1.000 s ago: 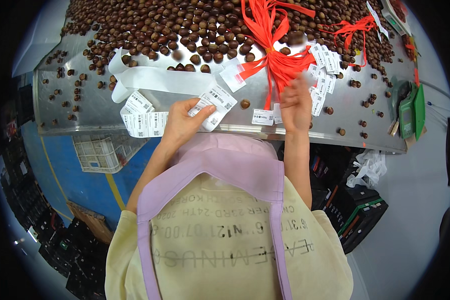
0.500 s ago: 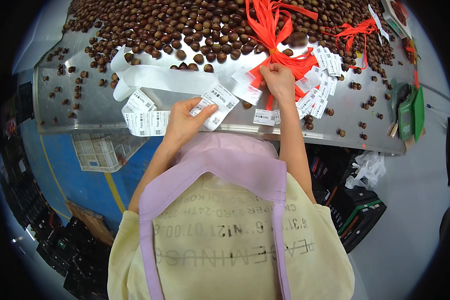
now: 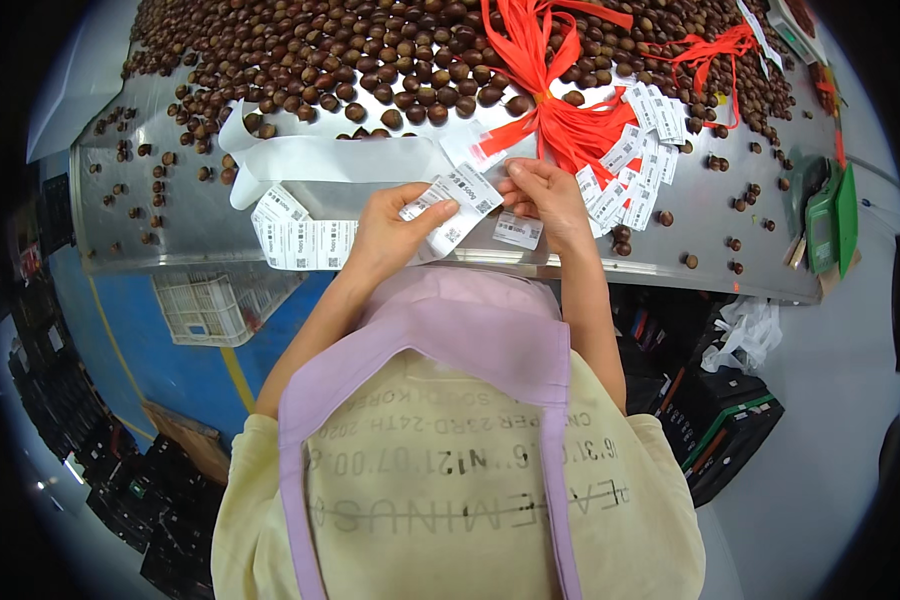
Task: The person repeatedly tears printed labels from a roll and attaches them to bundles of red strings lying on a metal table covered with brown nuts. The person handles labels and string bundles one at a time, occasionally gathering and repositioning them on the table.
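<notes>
My left hand (image 3: 388,236) is closed on a strip of white printed labels (image 3: 470,198), thumb on top. The strip's rest trails left over the table edge, and a blank backing band (image 3: 340,160) curls behind it. The fingertips of my right hand (image 3: 552,203) are pinched at the right edge of the front label. Just beyond, a tied bundle of red netting strips (image 3: 580,130) lies on the table, with white labels (image 3: 653,175) on several ends. Another label (image 3: 518,230) lies below my right hand.
Many chestnuts (image 3: 410,60) cover the back of the metal table (image 3: 370,200), with loose ones at both sides. A second red bundle (image 3: 710,60) lies far right. A green scale-like device (image 3: 830,225) hangs at the right edge; a white crate (image 3: 205,310) stands below left.
My right hand has left the red strip and come down and left to the front label. My left hand has shifted right with the label strip, bringing the hands closer together.
</notes>
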`<state>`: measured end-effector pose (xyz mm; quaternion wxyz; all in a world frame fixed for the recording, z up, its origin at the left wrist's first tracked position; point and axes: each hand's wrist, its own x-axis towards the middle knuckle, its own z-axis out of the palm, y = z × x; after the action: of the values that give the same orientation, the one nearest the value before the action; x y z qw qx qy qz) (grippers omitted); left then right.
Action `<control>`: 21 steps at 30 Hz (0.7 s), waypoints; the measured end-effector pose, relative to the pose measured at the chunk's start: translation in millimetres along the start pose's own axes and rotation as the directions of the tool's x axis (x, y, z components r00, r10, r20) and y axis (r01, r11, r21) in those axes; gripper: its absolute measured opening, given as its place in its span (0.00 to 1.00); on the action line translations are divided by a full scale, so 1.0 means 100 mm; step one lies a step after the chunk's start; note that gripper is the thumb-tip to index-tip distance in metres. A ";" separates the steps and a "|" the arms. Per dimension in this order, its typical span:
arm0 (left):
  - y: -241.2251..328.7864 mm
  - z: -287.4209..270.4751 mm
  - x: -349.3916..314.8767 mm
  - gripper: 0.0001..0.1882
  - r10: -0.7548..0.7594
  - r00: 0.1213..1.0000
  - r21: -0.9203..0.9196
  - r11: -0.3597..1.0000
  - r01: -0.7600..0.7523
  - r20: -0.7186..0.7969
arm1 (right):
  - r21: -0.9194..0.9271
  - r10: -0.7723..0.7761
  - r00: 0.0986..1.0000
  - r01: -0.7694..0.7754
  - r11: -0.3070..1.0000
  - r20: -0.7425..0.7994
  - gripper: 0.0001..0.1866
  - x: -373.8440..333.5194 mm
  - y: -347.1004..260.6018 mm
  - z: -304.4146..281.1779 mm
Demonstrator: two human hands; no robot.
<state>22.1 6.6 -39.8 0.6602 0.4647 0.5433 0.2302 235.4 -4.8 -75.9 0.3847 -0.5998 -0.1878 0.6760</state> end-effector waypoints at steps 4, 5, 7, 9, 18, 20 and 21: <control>0.01 -0.06 -0.01 0.11 -0.059 0.998 -0.031 0.998 0.059 -0.012 | -0.242 -0.147 0.965 0.093 0.966 -0.215 0.24 0.08 0.01 0.06; 0.00 -0.09 -0.01 0.11 -0.084 0.996 -0.034 0.996 0.084 -0.009 | -0.308 -0.196 0.943 0.109 0.945 -0.270 0.25 0.11 0.02 0.08; -0.04 -0.13 0.00 0.11 0.123 0.992 0.035 0.992 -0.122 -0.035 | -0.476 -0.264 0.914 0.092 0.875 -0.309 0.26 0.15 -0.05 0.09; -0.03 -0.18 0.00 0.10 0.244 0.970 0.091 0.966 -0.242 -0.016 | -0.677 -0.358 0.888 0.075 0.732 -0.289 0.25 0.27 -0.11 0.06; 0.19 -0.23 -0.05 0.09 0.176 0.984 0.167 0.970 -0.178 0.023 | -0.100 -0.188 0.976 0.178 0.979 -0.105 0.08 0.42 -0.11 -0.02; 0.17 -0.17 -0.03 0.10 0.141 0.990 0.119 0.983 -0.138 -0.014 | -0.066 -0.105 0.994 0.105 0.992 -0.002 0.10 0.31 -0.14 -0.03; 0.17 -0.14 -0.02 0.10 0.120 0.992 0.097 0.988 -0.117 -0.029 | -0.048 -0.062 0.997 0.064 0.997 0.048 0.11 0.27 -0.14 -0.07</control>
<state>11.3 17.5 -23.9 0.6129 0.5230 0.5366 0.2509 246.3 22.9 -85.0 0.3866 -0.5871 -0.2322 0.6723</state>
